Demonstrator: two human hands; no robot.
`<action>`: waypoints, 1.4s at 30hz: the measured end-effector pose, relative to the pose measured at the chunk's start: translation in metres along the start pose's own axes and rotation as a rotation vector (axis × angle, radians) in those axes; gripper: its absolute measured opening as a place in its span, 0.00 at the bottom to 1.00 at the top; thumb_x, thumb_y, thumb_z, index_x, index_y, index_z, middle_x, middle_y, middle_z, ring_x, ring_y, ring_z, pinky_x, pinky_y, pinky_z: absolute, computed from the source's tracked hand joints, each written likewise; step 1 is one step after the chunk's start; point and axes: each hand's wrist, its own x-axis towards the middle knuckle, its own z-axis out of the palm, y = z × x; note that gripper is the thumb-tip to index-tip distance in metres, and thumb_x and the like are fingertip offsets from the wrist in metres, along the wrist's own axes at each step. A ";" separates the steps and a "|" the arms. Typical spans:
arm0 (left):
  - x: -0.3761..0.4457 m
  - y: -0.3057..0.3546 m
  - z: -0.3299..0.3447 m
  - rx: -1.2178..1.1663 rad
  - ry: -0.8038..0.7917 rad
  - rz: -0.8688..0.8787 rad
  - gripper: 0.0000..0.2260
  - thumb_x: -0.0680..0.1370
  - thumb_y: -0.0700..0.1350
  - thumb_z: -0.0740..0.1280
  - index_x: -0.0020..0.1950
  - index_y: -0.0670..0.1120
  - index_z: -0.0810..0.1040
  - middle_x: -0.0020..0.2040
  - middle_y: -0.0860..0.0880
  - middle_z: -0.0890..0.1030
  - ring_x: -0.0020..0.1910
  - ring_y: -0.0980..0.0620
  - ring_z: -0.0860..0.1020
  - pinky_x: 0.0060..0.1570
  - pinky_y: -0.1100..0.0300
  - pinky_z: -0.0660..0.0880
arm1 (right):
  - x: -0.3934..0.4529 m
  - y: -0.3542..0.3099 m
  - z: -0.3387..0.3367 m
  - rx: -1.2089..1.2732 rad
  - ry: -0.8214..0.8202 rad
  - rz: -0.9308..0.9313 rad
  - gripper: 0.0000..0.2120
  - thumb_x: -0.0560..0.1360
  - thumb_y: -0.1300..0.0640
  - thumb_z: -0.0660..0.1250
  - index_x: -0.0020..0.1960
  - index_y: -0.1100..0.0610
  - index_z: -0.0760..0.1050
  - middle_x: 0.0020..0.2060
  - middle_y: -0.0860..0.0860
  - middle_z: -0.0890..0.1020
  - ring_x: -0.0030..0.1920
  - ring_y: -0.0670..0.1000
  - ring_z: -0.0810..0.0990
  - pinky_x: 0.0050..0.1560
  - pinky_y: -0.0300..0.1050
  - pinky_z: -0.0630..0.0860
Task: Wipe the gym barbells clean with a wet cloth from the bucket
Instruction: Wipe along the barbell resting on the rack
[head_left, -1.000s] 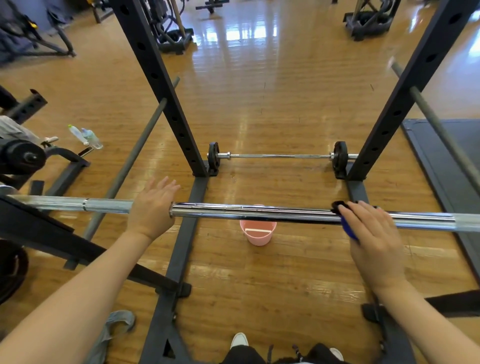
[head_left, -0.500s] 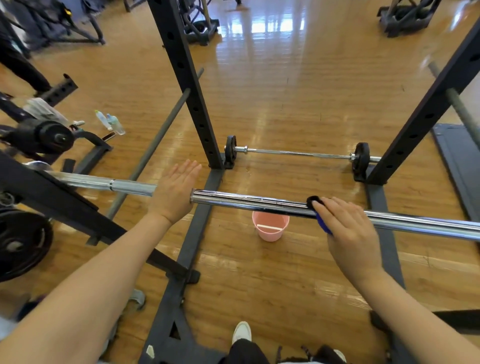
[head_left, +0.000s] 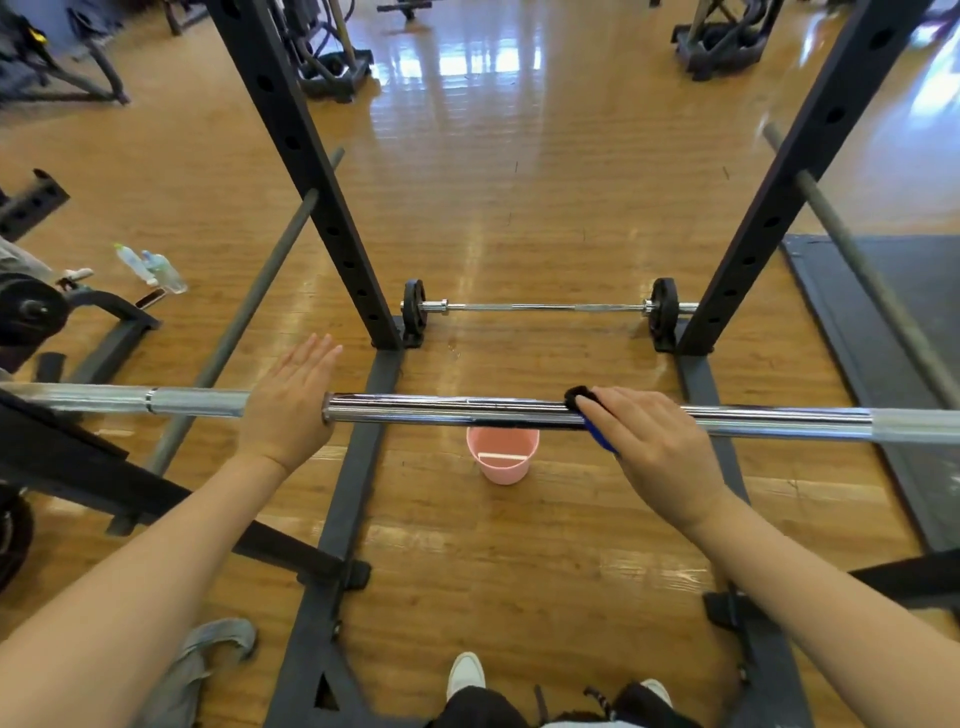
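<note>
Now, counted:
Barbells: two; near barbell (head_left: 467, 410) across mid-frame, floor barbell (head_left: 545, 307) beyond it.
Bucket: one pink bucket (head_left: 503, 457), centre.
Cloth: one dark cloth (head_left: 584, 402).
Left hand (head_left: 288, 405): flat, fingers straight, on the near barbell.
Right hand (head_left: 652, 441): presses the cloth on it, fingers curved.
Writing: none legible.

One head cam only, worn high, facing fwd & down through the rack (head_left: 306, 171). Near: both forearms and the barbell (head_left: 447, 410) across mid-frame. Farther: gym floor (head_left: 519, 197), other equipment at top edge.
</note>
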 end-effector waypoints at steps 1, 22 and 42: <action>0.000 0.000 0.000 0.000 -0.012 -0.003 0.24 0.70 0.32 0.69 0.66 0.34 0.71 0.66 0.36 0.73 0.68 0.39 0.70 0.72 0.64 0.43 | -0.005 0.007 -0.006 -0.016 -0.014 -0.011 0.16 0.75 0.66 0.65 0.62 0.63 0.77 0.56 0.58 0.81 0.55 0.56 0.78 0.57 0.49 0.73; -0.001 -0.002 0.000 0.011 -0.001 0.055 0.21 0.70 0.34 0.61 0.63 0.31 0.73 0.63 0.33 0.74 0.65 0.36 0.72 0.72 0.65 0.43 | -0.022 0.027 -0.030 -0.041 -0.038 0.127 0.19 0.68 0.66 0.72 0.59 0.63 0.78 0.51 0.58 0.82 0.49 0.57 0.81 0.50 0.50 0.77; 0.000 0.003 -0.004 0.010 0.034 0.056 0.21 0.68 0.32 0.64 0.61 0.31 0.74 0.60 0.32 0.77 0.61 0.34 0.75 0.70 0.55 0.55 | -0.028 -0.002 -0.024 0.013 -0.069 0.371 0.28 0.65 0.71 0.74 0.65 0.62 0.74 0.59 0.58 0.78 0.61 0.58 0.74 0.65 0.55 0.69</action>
